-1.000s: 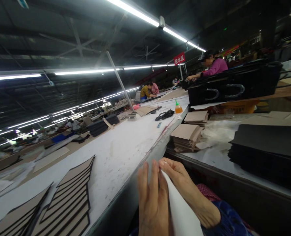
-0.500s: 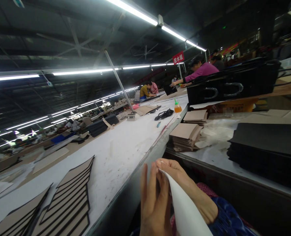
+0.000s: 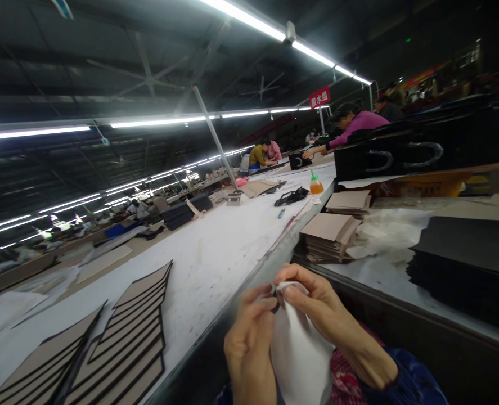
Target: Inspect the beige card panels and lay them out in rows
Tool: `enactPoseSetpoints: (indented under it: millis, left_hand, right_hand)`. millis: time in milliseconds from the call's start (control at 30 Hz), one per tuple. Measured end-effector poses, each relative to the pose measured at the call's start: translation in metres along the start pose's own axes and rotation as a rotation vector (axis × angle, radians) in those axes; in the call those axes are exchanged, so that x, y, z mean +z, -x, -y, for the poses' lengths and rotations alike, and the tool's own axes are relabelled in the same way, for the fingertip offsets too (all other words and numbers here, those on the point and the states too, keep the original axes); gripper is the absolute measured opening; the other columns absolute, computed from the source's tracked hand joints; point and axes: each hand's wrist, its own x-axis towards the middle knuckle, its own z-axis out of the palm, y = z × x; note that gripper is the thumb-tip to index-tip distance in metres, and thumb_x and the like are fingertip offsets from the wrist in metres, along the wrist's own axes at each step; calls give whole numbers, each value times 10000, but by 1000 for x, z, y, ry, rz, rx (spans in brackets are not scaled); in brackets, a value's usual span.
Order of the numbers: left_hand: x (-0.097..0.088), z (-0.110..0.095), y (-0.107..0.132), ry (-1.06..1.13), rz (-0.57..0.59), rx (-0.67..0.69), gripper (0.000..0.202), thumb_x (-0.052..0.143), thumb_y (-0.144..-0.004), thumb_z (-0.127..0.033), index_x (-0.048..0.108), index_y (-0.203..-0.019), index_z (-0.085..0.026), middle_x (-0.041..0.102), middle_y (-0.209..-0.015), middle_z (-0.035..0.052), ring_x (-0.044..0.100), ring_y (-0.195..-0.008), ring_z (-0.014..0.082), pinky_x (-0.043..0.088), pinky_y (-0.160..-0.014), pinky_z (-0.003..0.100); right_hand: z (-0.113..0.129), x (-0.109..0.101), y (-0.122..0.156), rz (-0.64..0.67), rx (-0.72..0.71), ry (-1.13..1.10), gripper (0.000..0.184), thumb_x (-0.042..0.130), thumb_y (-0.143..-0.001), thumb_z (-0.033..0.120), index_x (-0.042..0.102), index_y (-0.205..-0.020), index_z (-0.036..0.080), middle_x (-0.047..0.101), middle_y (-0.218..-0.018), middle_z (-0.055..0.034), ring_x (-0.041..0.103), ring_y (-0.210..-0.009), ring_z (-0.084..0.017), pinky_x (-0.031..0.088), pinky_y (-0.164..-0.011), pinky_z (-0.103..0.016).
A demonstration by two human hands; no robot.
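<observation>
In front of my lap hangs a limp white sheet (image 3: 297, 357), thin like paper or cloth. Its bunched top edge is pinched between the thumb and fingers of my right hand (image 3: 323, 304). My left hand (image 3: 251, 337) is at the same edge from the other side, fingers bent and closed together at the tips, slightly smeared by motion. A small dark bit shows between the two hands; what it is I cannot make out. To the left, overlapping rows of beige panels with black edges (image 3: 135, 326) lie on the white tabletop (image 3: 215, 264).
Beige card stacks (image 3: 331, 228) and a black sheet pile (image 3: 464, 247) stand to the right. Farther along are a glue bottle with a green cap (image 3: 315, 184), a black strap bundle (image 3: 291, 196) and black bags (image 3: 422, 140). A person in purple (image 3: 365, 124) leans over the table.
My left fingers have gone from stretched out to bent in at the sheet's edge. The sheet now hangs wider, facing me, below my right hand. The view has shifted slightly left.
</observation>
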Motion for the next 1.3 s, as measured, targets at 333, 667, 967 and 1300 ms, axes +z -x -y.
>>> enactPoseSetpoints:
  millis: [333, 667, 967, 1300]
  left_hand:
    - [12, -14, -3, -16, -113, -20, 123, 647, -806, -274, 688, -761, -167, 568, -826, 18, 555, -810, 130, 482, -699, 170]
    - [15, -21, 2, -305, -87, 77, 170, 569, -863, -283, 668, -796, -161, 562, -766, 25, 547, -748, 143, 470, -687, 216]
    - [3, -23, -4, -854, 119, 591, 190, 466, -873, -42, 566, -942, -188, 545, -894, 33, 543, -848, 134, 449, -760, 232]
    - [-4, -31, -15, -635, 327, 334, 187, 366, -940, -125, 506, -844, -204, 502, -806, 6, 511, -766, 117, 444, -719, 216]
  right_hand:
    - [6, 10, 4, -73, -342, 377, 103, 676, -820, 324, 697, -841, 226, 609, -750, -29, 540, -659, -158, 434, -618, -273]
    - [0, 6, 1, -29, -689, 769, 113, 545, -885, 115, 624, -896, 196, 579, -806, -48, 562, -708, -148, 460, -615, -249]
    - [-3, 10, 4, -84, -678, 782, 131, 438, -932, 144, 498, -823, 188, 486, -740, -19, 473, -651, -138, 379, -572, -253]
    - [-3, 18, 9, 60, -130, 250, 294, 402, -966, 404, 438, -773, 185, 364, -710, 21, 341, -651, -117, 327, -600, -239]
